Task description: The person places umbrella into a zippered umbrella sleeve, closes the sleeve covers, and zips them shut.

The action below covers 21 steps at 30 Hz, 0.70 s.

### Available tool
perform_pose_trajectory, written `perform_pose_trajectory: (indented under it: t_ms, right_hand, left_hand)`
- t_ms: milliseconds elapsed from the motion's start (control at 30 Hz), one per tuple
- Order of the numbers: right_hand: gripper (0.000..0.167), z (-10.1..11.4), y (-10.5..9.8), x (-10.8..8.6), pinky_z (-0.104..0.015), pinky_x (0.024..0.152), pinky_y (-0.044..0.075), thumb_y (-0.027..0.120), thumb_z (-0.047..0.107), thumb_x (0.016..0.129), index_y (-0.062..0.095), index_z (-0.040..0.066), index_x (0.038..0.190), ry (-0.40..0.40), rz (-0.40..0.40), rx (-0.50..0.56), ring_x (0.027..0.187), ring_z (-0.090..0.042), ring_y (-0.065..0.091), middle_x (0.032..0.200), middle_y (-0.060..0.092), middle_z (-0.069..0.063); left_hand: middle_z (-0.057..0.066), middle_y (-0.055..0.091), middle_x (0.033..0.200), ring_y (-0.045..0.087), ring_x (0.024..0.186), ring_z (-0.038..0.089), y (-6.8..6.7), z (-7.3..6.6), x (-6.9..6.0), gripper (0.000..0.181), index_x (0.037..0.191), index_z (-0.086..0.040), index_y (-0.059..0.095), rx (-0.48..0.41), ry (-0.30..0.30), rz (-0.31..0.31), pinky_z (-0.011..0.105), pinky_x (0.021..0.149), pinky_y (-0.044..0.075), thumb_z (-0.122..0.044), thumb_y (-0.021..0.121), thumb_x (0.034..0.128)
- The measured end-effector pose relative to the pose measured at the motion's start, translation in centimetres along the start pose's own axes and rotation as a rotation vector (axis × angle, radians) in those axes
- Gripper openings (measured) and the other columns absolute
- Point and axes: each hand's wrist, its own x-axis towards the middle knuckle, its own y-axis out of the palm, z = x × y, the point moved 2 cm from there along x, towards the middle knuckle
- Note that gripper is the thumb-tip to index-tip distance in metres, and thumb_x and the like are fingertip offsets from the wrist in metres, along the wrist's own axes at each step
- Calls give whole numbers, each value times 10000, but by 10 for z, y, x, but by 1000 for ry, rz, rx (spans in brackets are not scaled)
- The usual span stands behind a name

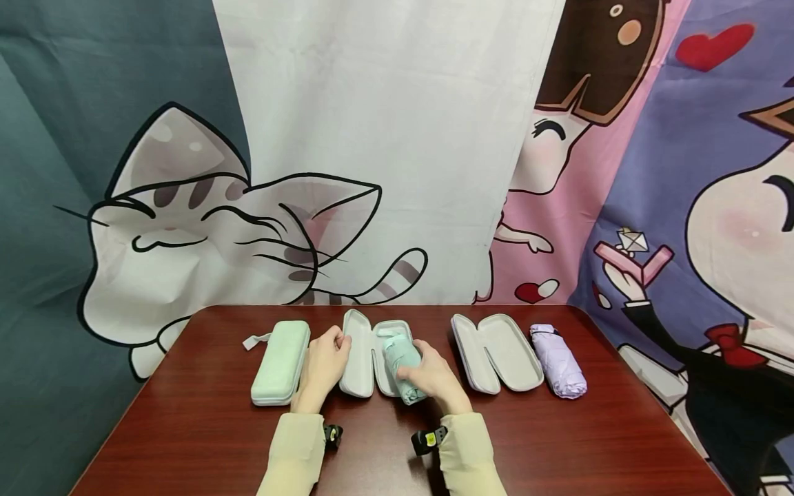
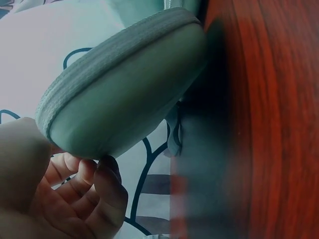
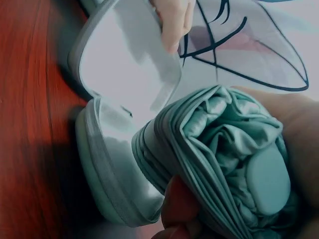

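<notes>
"Teal, rolled tight, that umbrella. Where was it?"

"In the grip of the right hand, slanting over the right half of the open case. Its near end stuck out past the rim."

"Did it touch the inside?"

"I couldn't tell."

"And the left hand?"

"Fingers curled, it pinched the outer edge of the left half. So the umbrella lay to that hand's right, with the pale inside of the left half between them."

"What else was on the worktop?"

"A closed green case just beside the left hand. Beyond the right hand, a second open case, and a lilac umbrella along its right side."
</notes>
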Motion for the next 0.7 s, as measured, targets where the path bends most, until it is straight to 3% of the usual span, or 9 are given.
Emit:
perform_pose_trajectory:
  t_ms: [167,700]
  right_hand:
    - [793,2,0,10,-487,877,441,738,173,674,467,50,1410,55,-20,-12,1026,-319,552,1256,587,-176]
    - [804,9,19,29,-489,908,428,750,207,693,452,35,1419,66,-61,24,1114,-366,526,1325,536,-206]
  left_hand:
    - [-18,402,578,436,527,176,0,0,1,278,718,-148,466,11,24,16,315,511,343,-166,622,948]
    - [-33,376,583,423,530,179,1,1,-1,290,725,-151,452,13,77,9,320,518,341,-167,633,951]
